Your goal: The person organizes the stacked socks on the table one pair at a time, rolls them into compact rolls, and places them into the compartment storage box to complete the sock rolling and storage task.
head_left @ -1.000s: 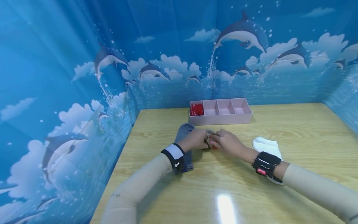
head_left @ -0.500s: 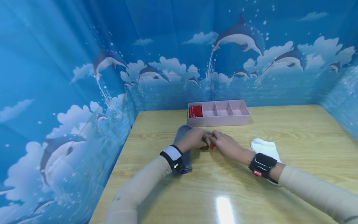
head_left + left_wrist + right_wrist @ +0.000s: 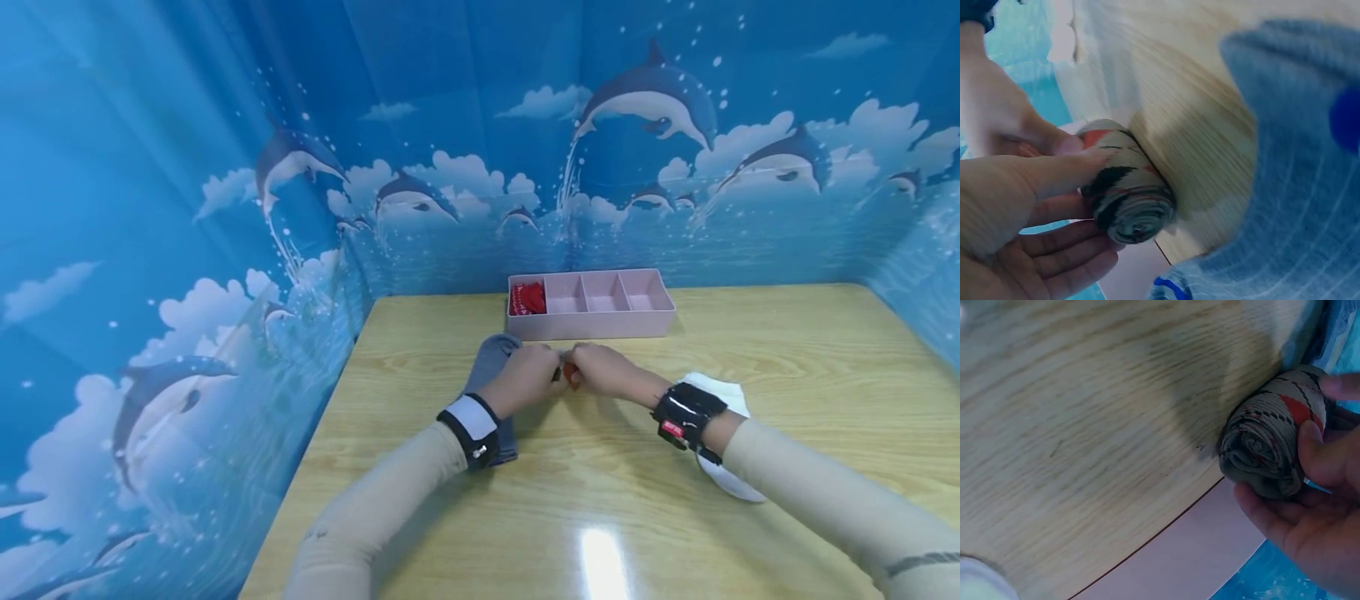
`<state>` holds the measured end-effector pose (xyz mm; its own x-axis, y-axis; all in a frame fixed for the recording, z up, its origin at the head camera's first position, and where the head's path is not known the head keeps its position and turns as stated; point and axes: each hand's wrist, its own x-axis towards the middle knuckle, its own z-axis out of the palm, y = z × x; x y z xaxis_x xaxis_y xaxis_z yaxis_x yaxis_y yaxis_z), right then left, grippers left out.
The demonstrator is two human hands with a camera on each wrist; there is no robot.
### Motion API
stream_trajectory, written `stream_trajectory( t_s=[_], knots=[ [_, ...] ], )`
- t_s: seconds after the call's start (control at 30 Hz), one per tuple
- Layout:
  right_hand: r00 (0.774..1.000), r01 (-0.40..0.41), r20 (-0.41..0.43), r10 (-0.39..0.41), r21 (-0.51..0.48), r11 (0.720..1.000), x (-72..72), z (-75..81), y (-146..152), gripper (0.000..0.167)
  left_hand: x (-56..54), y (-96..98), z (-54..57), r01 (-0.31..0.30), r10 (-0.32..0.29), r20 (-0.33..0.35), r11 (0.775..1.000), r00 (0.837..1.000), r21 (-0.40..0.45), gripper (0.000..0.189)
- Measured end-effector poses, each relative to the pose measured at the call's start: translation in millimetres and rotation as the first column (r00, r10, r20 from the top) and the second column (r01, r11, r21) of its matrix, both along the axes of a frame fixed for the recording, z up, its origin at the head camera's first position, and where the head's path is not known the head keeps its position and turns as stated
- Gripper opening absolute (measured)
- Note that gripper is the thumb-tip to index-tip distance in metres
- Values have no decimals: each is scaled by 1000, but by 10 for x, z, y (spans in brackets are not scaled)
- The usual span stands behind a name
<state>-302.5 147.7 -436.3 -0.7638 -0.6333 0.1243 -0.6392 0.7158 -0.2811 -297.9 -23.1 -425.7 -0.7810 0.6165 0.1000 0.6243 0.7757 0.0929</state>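
Note:
A patterned sock in grey, black and red, rolled into a tight cylinder (image 3: 1125,187), is between both hands, close over the table. My left hand (image 3: 527,375) grips one end, thumb on top and fingers below in the left wrist view. From the other end my right hand (image 3: 603,369) pinches the same roll (image 3: 1263,440), its spiral end facing the right wrist camera. In the head view the hands cover nearly all of the roll. Beside and partly under my left forearm lies a flat blue-grey sock (image 3: 489,363).
Behind the hands stands a pink box (image 3: 592,325) with several compartments; the leftmost holds a folded red cloth item (image 3: 528,297) with white marks. A white sock (image 3: 731,482) lies partly beneath my right wrist. A dolphin-print curtain (image 3: 465,217) hangs behind the wooden table (image 3: 555,517).
Both hands have closed in around the rolled sock, so less of it shows in the head view. My right wrist has shifted slightly left, uncovering more of the white sock.

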Motion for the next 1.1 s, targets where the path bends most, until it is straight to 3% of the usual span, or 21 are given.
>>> stream_trajectory(
  t_s=[0.17, 0.27, 0.4, 0.5, 0.63, 0.77, 0.87, 0.97, 1.1],
  knots=[
    [996, -12, 89, 23, -120, 993, -55, -10, 13, 34, -79, -11, -12, -35, 33, 87, 999, 996, 21, 20],
    [996, 5, 89, 10, -162, 987, -76, -36, 22, 30, -139, -17, 6, -57, 47, 167, 997, 985, 51, 16],
    [999, 32, 7, -32, -150, 988, -103, -77, 20, 19, -229, -3, 42, -78, 58, 274, 995, 960, 64, 14],
    [995, 54, -68, -67, -176, 983, -118, -94, 3, 26, -303, 16, 72, -88, 65, 322, 994, 944, 57, 15],
    [988, 73, -115, -101, -229, 971, -117, -124, -15, 33, -427, 31, 86, -85, 68, 351, 996, 934, 32, 14],
    [992, 83, -74, -101, -220, 972, -74, -164, -27, 16, -566, 22, 76, -61, 55, 385, 998, 921, 2, 11],
    [994, 88, -46, -98, -174, 981, -53, -182, -31, 36, -637, 20, 67, -64, 63, 412, 998, 909, -11, 9],
    [994, 66, -75, -78, -157, 985, -80, -206, -21, 60, -629, 29, 75, -79, 82, 412, 997, 907, -23, 7],
    [992, 5, -123, -29, -193, 981, -152, -206, -5, 51, -527, 34, 93, -60, 79, 363, 996, 928, -65, 13]
  ],
)
